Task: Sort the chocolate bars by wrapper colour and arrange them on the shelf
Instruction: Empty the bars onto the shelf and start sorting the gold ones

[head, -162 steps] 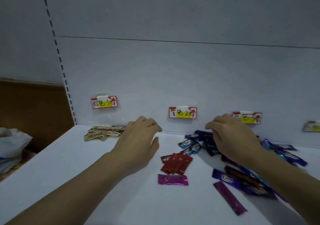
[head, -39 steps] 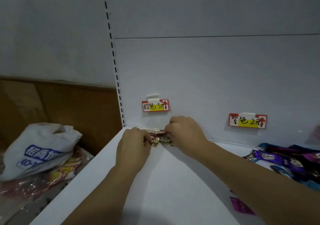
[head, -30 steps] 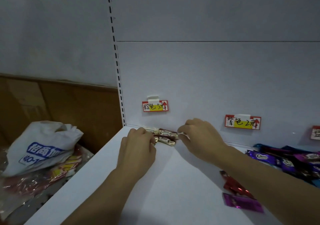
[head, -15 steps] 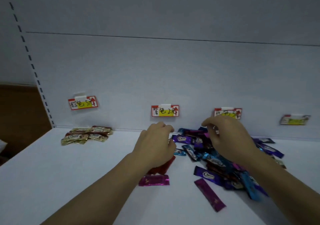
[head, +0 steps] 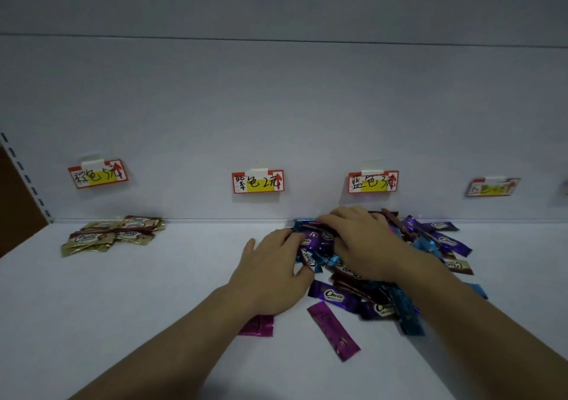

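A mixed heap of chocolate bars (head: 381, 276) in purple, blue and brown wrappers lies on the white shelf (head: 123, 322) right of centre. My left hand (head: 273, 273) lies flat at the heap's left edge, its fingertips touching purple bars. My right hand (head: 362, 242) rests on top of the heap, its fingers reaching left over purple and blue bars; whether they pinch one is hidden. A sorted stack of gold-brown bars (head: 110, 235) sits at the far left. Two magenta bars (head: 333, 330) (head: 258, 325) lie in front of the heap.
Four price tags hang on the back wall: one over the gold-brown stack (head: 97, 173), a purple-labelled tag (head: 257, 181), a blue-labelled tag (head: 372, 181) and a fourth (head: 491, 187) at the right. The shelf's slotted upright (head: 24, 178) bounds the left side.
Both hands have come down from above the heap onto it. My left hand moved right onto the purple bars and now covers the red bars. The view has shifted slightly right.
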Demonstrator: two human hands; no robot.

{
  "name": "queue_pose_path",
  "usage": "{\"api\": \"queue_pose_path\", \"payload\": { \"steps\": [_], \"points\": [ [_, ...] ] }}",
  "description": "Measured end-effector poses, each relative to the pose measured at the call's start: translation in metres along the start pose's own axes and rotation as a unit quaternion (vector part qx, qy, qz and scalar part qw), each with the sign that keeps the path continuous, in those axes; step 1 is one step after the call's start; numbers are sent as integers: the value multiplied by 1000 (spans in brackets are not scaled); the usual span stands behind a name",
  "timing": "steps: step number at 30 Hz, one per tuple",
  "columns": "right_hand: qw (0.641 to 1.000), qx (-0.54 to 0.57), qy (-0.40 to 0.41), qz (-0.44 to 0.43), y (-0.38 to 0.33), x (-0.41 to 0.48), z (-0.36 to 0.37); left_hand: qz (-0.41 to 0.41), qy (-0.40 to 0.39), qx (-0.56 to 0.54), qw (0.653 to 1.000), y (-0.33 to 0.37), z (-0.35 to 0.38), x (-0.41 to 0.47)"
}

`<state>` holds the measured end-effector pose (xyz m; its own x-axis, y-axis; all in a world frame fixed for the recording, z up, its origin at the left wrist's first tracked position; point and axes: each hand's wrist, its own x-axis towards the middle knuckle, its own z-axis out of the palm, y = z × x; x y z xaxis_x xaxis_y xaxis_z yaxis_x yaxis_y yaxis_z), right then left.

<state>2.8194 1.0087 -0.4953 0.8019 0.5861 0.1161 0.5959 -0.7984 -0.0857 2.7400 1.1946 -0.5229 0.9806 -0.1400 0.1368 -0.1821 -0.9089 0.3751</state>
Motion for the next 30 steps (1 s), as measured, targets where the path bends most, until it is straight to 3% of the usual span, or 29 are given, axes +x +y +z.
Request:
{"api": "queue_pose_path", "payload": {
  "steps": [14,19,24,30],
  "points": [
    [989,100,-103,31,18,-32,-45,64,-37,-71,995,0,-11,-18],
    [985,147,79,54,29,-32,-35,67,-4,-94,993,3,-9,-13],
    [992,79,-93,40,33,-23,-18,76,23,-52,995,0,-2,-7],
    [983,128,-126,35,40,-33,-36,113,8,-50,992,-4,-4,-11]
  ]
}}
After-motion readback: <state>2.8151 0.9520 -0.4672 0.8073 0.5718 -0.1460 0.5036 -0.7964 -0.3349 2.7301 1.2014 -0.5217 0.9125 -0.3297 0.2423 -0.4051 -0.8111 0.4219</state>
